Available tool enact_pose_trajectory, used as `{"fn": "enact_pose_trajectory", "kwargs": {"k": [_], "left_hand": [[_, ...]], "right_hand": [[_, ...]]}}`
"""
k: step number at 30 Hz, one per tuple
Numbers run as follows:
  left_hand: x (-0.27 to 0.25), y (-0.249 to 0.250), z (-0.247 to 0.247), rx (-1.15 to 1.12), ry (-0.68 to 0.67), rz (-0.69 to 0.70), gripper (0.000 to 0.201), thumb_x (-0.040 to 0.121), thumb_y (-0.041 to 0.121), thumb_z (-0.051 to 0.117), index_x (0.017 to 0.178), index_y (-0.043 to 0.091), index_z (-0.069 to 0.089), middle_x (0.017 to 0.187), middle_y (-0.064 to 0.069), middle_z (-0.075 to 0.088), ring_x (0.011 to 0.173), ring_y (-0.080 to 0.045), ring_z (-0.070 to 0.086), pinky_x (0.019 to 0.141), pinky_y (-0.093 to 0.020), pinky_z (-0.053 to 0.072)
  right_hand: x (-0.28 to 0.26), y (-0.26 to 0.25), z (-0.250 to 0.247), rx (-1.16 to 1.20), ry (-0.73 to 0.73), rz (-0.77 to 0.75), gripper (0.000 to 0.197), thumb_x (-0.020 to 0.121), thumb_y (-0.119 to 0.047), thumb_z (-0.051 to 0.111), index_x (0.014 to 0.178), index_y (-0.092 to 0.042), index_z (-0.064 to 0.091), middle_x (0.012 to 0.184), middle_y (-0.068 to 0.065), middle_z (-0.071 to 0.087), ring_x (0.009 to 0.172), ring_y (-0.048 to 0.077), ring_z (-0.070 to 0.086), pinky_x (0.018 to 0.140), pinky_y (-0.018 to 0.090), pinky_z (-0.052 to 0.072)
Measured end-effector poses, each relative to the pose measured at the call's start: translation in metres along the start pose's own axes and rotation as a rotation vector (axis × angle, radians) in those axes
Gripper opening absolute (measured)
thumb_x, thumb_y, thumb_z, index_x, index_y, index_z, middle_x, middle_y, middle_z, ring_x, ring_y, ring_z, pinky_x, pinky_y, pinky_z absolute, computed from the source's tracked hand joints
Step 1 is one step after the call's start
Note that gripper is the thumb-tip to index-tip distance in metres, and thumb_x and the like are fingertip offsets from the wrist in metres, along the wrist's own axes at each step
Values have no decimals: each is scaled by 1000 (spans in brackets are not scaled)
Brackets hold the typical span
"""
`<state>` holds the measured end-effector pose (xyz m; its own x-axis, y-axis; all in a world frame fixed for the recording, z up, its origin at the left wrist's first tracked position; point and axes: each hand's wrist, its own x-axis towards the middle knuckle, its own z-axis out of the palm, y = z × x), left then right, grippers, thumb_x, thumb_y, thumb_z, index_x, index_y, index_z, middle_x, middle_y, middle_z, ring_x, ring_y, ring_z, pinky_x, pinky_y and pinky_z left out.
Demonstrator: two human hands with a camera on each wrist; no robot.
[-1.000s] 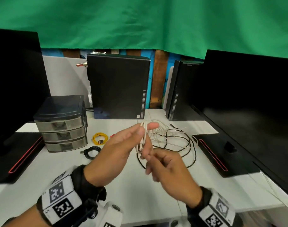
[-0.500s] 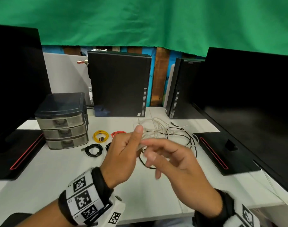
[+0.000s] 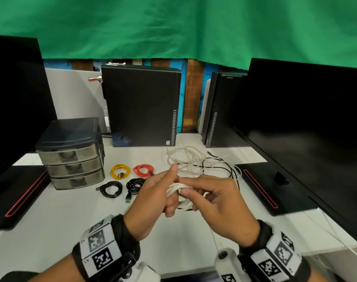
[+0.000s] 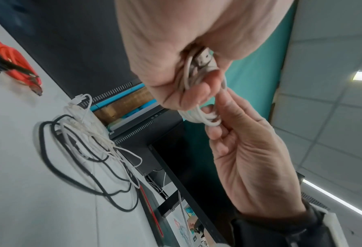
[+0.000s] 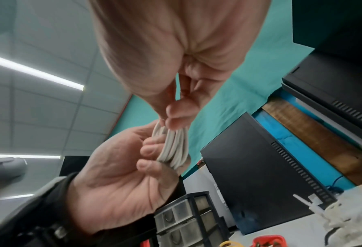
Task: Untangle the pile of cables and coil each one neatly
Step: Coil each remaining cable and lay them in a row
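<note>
A white cable coil (image 3: 178, 189) hangs above the desk between both hands. My left hand (image 3: 163, 192) grips one side of it, thumb up; the left wrist view shows the coil (image 4: 201, 115) and its USB plug (image 4: 204, 61) tucked in that palm. My right hand (image 3: 195, 188) pinches the loops from the right; the right wrist view shows its fingertips (image 5: 176, 115) on the coil (image 5: 173, 150). Behind the hands lies a tangled pile of white and black cables (image 3: 195, 161). Coiled yellow (image 3: 120, 171), red (image 3: 143, 169) and two black cables (image 3: 110, 189) (image 3: 136, 185) lie to the left.
A small drawer unit (image 3: 72, 153) stands at the left. Two black computer cases (image 3: 141, 104) (image 3: 220, 110) stand at the back. Dark monitors flank the white desk (image 3: 72, 216), left (image 3: 13, 110) and right (image 3: 307, 135), with their bases on it.
The long upright loops pinched by my left hand are now a compact coil around its fingers. My right hand has closed in and pinches the coil. Both hands sit lower.
</note>
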<state>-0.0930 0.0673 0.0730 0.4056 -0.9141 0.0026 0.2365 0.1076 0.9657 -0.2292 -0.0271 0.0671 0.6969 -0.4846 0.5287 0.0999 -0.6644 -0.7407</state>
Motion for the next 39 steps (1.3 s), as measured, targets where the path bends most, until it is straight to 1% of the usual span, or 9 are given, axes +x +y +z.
{"fn": "enact_pose_trajectory", "kwargs": {"k": [4,7,10,16,23,30,34,37,39], "left_hand": [[5,-9,-2,-48,0,-2,37,82,44,62,100,12,69,83,-15,64,78,-18,64,62,-31,55],[6,-12,-5,-111,-63,-76,42,85,29,65,123,11,61,115,-19,71,104,-26,71,76,-37,59],[9,-11,-8,-244,-86,-99,47,85,14,63,132,11,56,120,-17,71,110,-31,70,83,-34,60],[17,-9,-12,-395,16,-87,39,79,9,64,117,1,62,111,-16,74,99,-22,74,77,-24,61],[18,-22,-18,-182,125,-119,22,91,6,66,112,1,66,86,-11,75,69,-13,72,59,-20,56],[12,-19,-16,19,-52,-33,19,91,3,63,104,5,77,106,-14,76,90,-16,69,77,-27,54],[12,-20,-18,21,-24,28,39,71,36,76,97,6,78,104,-14,76,95,-25,69,88,-39,53],[12,-22,-16,88,-8,90,32,74,27,80,101,10,78,103,-15,76,107,-38,68,101,-47,50],[13,-21,-17,59,-18,86,28,75,18,81,101,7,78,104,-17,76,105,-36,70,97,-39,54]], "right_hand": [[8,10,-4,77,154,115,22,93,-7,68,102,-25,76,75,-10,73,56,9,64,51,20,50],[14,17,-10,166,302,203,15,93,-6,67,98,-18,76,68,1,70,47,11,59,45,20,48],[16,19,-13,220,391,237,13,93,-6,66,96,-15,75,66,2,69,46,14,58,44,22,49],[18,21,-12,360,448,331,12,93,-6,65,98,-8,75,70,9,71,49,17,56,46,24,48],[11,5,-1,418,287,280,14,91,-3,65,101,-4,76,72,21,68,47,19,57,44,24,50],[9,10,7,352,326,384,11,92,-2,67,91,-9,75,67,17,70,43,15,54,40,23,46],[8,11,6,315,358,363,12,92,-4,67,90,-13,76,65,7,70,45,15,56,42,23,48],[7,10,7,288,352,354,13,93,-6,67,92,-14,76,67,10,70,47,16,57,43,24,49],[9,9,5,310,327,375,12,93,-6,67,94,-13,76,70,14,69,48,19,57,42,25,49]]}}
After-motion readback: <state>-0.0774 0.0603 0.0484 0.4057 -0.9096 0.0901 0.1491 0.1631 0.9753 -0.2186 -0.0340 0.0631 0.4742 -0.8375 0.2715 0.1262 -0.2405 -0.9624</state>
